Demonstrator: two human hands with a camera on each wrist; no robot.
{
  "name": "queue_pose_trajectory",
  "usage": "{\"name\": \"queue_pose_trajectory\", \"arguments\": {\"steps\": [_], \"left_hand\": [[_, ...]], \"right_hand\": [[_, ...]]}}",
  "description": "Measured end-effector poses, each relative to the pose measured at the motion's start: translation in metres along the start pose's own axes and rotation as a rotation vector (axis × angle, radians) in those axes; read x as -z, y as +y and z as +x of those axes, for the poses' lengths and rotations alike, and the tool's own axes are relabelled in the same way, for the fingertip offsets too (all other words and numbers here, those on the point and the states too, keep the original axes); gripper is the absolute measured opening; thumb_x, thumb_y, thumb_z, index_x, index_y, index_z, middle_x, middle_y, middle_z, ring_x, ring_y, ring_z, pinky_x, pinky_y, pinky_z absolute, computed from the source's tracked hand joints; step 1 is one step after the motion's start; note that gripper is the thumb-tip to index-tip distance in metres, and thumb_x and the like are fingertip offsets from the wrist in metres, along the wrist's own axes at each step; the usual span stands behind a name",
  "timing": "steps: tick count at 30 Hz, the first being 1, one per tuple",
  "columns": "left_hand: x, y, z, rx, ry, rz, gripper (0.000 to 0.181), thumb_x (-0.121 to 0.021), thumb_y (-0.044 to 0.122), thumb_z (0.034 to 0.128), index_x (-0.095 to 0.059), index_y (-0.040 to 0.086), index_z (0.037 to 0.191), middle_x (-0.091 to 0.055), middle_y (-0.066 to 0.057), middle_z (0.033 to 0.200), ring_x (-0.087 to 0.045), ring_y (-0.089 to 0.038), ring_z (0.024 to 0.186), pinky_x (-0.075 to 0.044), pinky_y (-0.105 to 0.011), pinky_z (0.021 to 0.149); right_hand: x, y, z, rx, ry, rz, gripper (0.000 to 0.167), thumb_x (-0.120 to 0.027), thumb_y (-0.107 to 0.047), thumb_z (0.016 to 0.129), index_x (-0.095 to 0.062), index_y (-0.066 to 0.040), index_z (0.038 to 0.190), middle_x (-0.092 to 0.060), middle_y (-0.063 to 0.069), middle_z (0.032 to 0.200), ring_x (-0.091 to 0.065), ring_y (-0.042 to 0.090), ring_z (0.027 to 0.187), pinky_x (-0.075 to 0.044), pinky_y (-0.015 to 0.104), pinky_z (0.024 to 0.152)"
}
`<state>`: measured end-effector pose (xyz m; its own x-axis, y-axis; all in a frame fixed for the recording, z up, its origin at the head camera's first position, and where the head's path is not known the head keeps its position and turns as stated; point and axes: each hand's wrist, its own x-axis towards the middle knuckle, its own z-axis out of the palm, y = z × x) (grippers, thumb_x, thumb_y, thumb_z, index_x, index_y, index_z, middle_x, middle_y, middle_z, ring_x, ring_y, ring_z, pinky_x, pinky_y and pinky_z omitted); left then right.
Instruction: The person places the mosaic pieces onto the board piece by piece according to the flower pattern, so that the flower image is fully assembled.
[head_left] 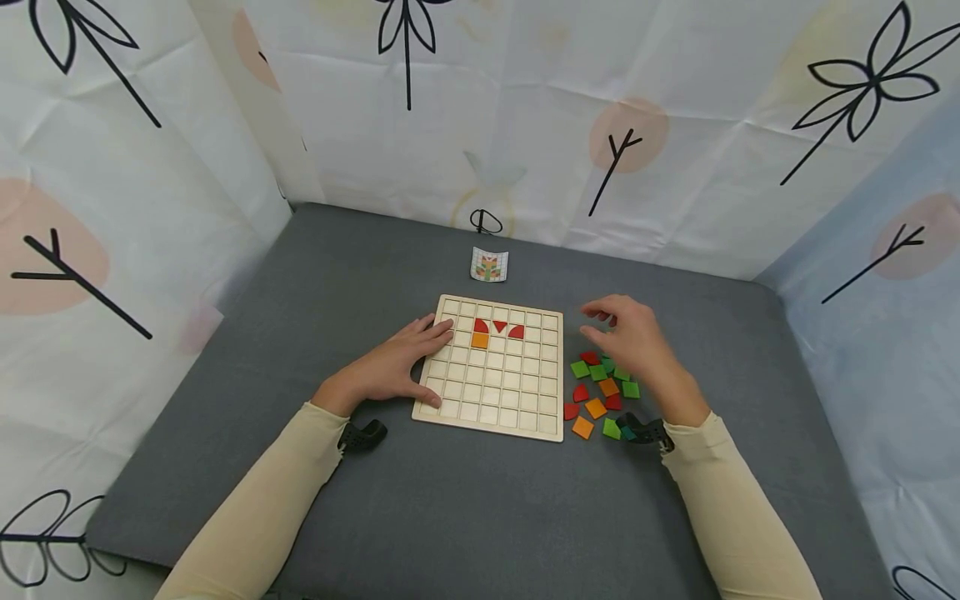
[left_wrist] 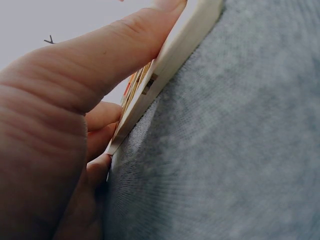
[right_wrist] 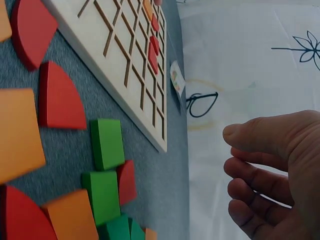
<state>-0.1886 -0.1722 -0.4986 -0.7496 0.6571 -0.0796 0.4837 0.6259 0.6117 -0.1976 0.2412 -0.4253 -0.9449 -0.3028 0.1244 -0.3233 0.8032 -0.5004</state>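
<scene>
The board [head_left: 492,397] lies flat at the centre of the head view, squarely in front of me, I'd say so that both hands can reach it. My left hand [head_left: 397,367] spans its left edge, the fingers stretched out and spread towards the upper left corner, the thumb laid over the rim near the lower left one. It touches the board without clenching round it; I take that as steadying, to stop the wood sliding on the grey table [head_left: 420,508].

My right hand [head_left: 633,333] hovers to the right of the board, thumb and fingers loosely bent with a gap between them, and nothing shows in it, in the head view or the right wrist view. It is apart from the loose pieces [head_left: 597,372], red, orange and green, scattered just below it at right of centre, presumably kept on that side for easy picking.

Near the board's top edge, a red quarter-round [head_left: 481,325], a red triangle [head_left: 499,326] and another red quarter-round [head_left: 517,332] sit side by side in one row, with an orange square [head_left: 480,340] directly under the leftmost. The grid probably keeps them lined up. The small patterned card [head_left: 489,265] lies beyond the board, upper middle, likely so my arms don't cover it.
</scene>
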Motion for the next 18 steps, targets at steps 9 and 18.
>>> {"name": "queue_pose_trajectory", "arguments": {"steps": [9,18], "left_hand": [[0.0,0.001,0.0,-0.001,-0.003,-0.005,0.123,-0.095,0.051,0.0813,-0.025,0.011,0.174,-0.013,-0.004,0.181,0.0,-0.033,0.166,-0.015,-0.062,0.129],[-0.001,0.0,-0.001,-0.001,0.001,-0.004,0.123,-0.095,0.053,0.0814,-0.025,0.012,0.174,-0.012,-0.004,0.181,0.001,-0.033,0.166,-0.014,-0.062,0.129]], "right_hand": [[0.014,0.012,-0.006,-0.012,0.011,-0.036,0.03,-0.079,-0.006,0.1,-0.076,0.003,0.129,-0.069,0.023,0.125,-0.061,0.042,0.105,-0.052,0.058,0.088],[0.02,0.021,-0.008,-0.049,0.011,-0.053,0.031,-0.08,-0.007,0.1,-0.076,0.002,0.129,-0.069,0.024,0.126,-0.061,0.043,0.106,-0.052,0.059,0.088]]}}
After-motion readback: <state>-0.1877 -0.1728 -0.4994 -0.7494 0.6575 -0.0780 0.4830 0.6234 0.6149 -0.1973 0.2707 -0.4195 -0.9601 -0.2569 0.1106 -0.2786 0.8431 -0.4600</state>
